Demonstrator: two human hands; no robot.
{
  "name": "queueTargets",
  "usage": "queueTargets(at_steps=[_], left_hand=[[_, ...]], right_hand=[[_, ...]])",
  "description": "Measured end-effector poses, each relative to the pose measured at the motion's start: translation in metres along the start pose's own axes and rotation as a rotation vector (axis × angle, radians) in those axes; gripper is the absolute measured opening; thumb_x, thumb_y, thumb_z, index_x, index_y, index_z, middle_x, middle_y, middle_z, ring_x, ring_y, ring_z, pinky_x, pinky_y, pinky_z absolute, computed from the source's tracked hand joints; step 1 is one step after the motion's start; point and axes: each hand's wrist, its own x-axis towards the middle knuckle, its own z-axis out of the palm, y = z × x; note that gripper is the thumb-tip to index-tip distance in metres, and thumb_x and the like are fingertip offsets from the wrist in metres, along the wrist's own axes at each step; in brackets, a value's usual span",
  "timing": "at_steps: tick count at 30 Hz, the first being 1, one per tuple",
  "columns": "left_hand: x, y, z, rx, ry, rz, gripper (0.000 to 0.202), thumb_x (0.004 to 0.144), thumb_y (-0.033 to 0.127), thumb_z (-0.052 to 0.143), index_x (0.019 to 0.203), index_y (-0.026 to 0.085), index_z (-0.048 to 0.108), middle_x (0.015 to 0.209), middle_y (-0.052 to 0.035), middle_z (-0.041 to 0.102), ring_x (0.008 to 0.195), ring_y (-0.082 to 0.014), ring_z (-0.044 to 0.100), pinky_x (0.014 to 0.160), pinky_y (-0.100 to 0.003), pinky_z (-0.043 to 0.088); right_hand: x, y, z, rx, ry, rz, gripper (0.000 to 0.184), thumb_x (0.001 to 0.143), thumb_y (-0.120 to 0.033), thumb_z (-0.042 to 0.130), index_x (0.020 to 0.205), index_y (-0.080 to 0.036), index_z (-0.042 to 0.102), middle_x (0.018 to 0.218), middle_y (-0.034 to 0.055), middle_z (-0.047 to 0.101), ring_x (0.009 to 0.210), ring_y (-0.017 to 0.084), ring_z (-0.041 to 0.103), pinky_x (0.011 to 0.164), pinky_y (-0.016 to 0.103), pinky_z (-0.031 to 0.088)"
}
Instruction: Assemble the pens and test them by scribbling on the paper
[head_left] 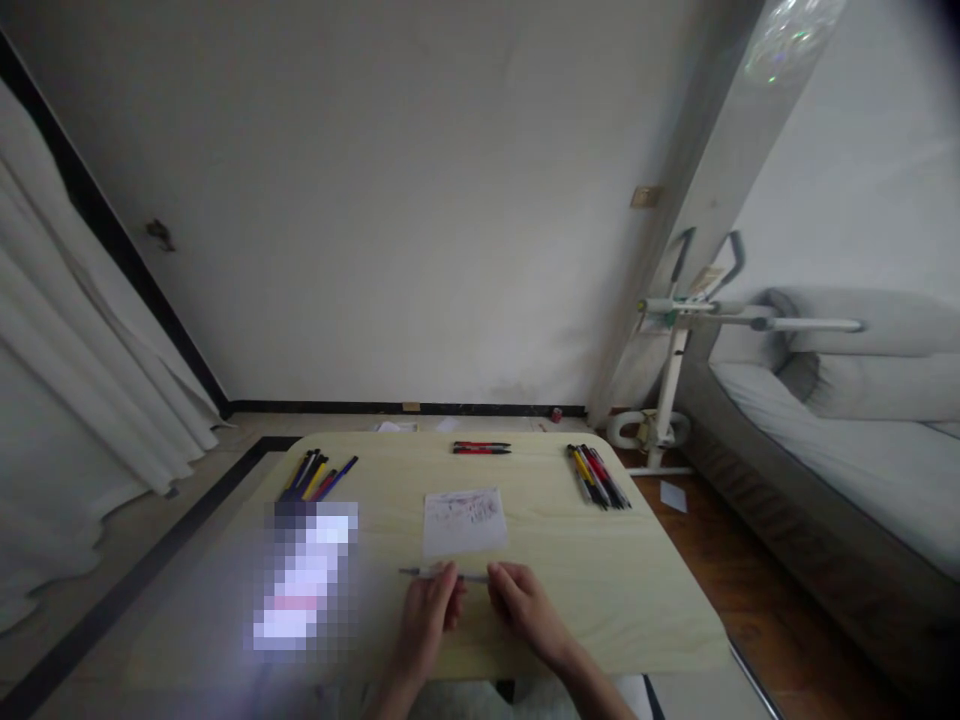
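Over the near part of the table, my left hand (433,605) is closed around a slim, pale pen (426,573) lying crosswise, its thin end sticking out to the left. My right hand (523,603) pinches the other end of the same line. A thin stretch shows between the hands; whether it is the pen's body or a separate refill I cannot tell. Just beyond the fingers lies a sheet of white paper (465,535) with dark scribbles. Two red and black pens (481,449) rest side by side near the far edge.
Several pens and caps (319,475) are bunched at the table's left. A bundle of several assembled-looking pens (596,477) lies at the right. A pixelated bright patch (307,575) covers something on the left of the light wooden table (622,610). A wall stands behind; exercise equipment (671,380) and a sofa are right.
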Motion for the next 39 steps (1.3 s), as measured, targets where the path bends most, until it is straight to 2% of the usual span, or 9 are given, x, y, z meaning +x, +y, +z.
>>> queueTargets(at_steps=[2,6,9,12,16,21,26,32,39], left_hand=[[0.002,-0.004,-0.001,0.002,-0.016,-0.024,0.044,0.065,0.054,0.056,0.054,0.012,0.057,0.040,0.0012,0.049,0.037,-0.0094,0.044,0.038,-0.020,0.032],[0.000,-0.007,-0.002,0.020,-0.043,0.044,0.043,0.067,0.052,0.054,0.053,0.012,0.055,0.039,0.0025,0.047,0.037,-0.0090,0.042,0.038,-0.020,0.032],[-0.007,-0.005,-0.001,0.004,-0.006,0.070,0.043,0.064,0.053,0.057,0.053,0.012,0.056,0.040,0.0019,0.048,0.039,-0.0098,0.044,0.039,-0.020,0.032],[-0.011,-0.003,-0.001,-0.012,0.047,0.070,0.045,0.061,0.055,0.058,0.053,0.011,0.058,0.040,0.0008,0.050,0.039,-0.0104,0.044,0.039,-0.021,0.033],[-0.012,-0.001,0.001,0.010,0.045,0.087,0.047,0.062,0.057,0.056,0.050,0.011,0.057,0.038,0.0004,0.048,0.037,-0.0105,0.043,0.038,-0.021,0.032],[-0.011,-0.002,-0.001,0.012,0.043,0.075,0.048,0.060,0.058,0.057,0.052,0.011,0.058,0.040,0.0002,0.049,0.039,-0.0115,0.044,0.039,-0.022,0.033],[-0.006,-0.006,-0.005,0.050,0.022,0.036,0.049,0.063,0.059,0.053,0.054,0.011,0.059,0.042,-0.0007,0.051,0.042,-0.0132,0.047,0.042,-0.023,0.036],[-0.001,-0.014,-0.008,0.125,-0.021,0.080,0.049,0.071,0.057,0.044,0.044,0.016,0.048,0.034,0.0034,0.039,0.034,-0.0096,0.038,0.040,-0.021,0.029],[0.001,-0.017,-0.010,0.139,-0.036,0.123,0.048,0.076,0.051,0.041,0.041,0.019,0.039,0.032,0.0045,0.032,0.033,-0.0099,0.036,0.041,-0.021,0.029]], right_hand=[[-0.002,0.004,0.002,-0.016,0.014,-0.009,0.051,0.081,-0.057,0.032,0.049,-0.018,0.037,0.043,-0.0050,0.033,0.041,0.007,0.030,0.042,0.021,0.024],[-0.003,0.013,0.007,-0.032,0.149,-0.056,0.052,0.079,-0.060,0.032,0.051,-0.017,0.039,0.045,-0.0042,0.037,0.044,0.008,0.034,0.044,0.021,0.027],[-0.006,0.018,0.010,-0.079,0.185,-0.080,0.052,0.080,-0.059,0.032,0.055,-0.015,0.046,0.047,-0.0031,0.041,0.046,0.009,0.040,0.046,0.021,0.030],[-0.010,0.019,0.011,-0.164,0.178,-0.122,0.050,0.082,-0.055,0.035,0.061,-0.014,0.054,0.048,-0.0028,0.044,0.049,0.010,0.044,0.049,0.021,0.033],[-0.012,0.018,0.009,-0.204,0.143,-0.144,0.047,0.083,-0.052,0.035,0.069,-0.013,0.058,0.049,-0.0037,0.044,0.049,0.010,0.045,0.050,0.020,0.034],[-0.009,0.022,0.008,-0.171,0.104,-0.120,0.050,0.084,-0.053,0.031,0.065,-0.014,0.055,0.050,-0.0033,0.045,0.049,0.010,0.044,0.049,0.020,0.034],[-0.011,0.021,0.011,-0.202,0.142,-0.128,0.051,0.084,-0.054,0.028,0.059,-0.015,0.049,0.052,-0.0020,0.046,0.050,0.010,0.045,0.050,0.021,0.034],[-0.015,0.017,0.011,-0.246,0.172,-0.149,0.049,0.087,-0.049,0.027,0.056,-0.016,0.045,0.051,-0.0022,0.045,0.052,0.011,0.045,0.053,0.021,0.034],[-0.016,0.018,0.010,-0.256,0.090,-0.141,0.048,0.087,-0.049,0.029,0.068,-0.014,0.056,0.053,-0.0016,0.049,0.052,0.011,0.047,0.052,0.021,0.035]])
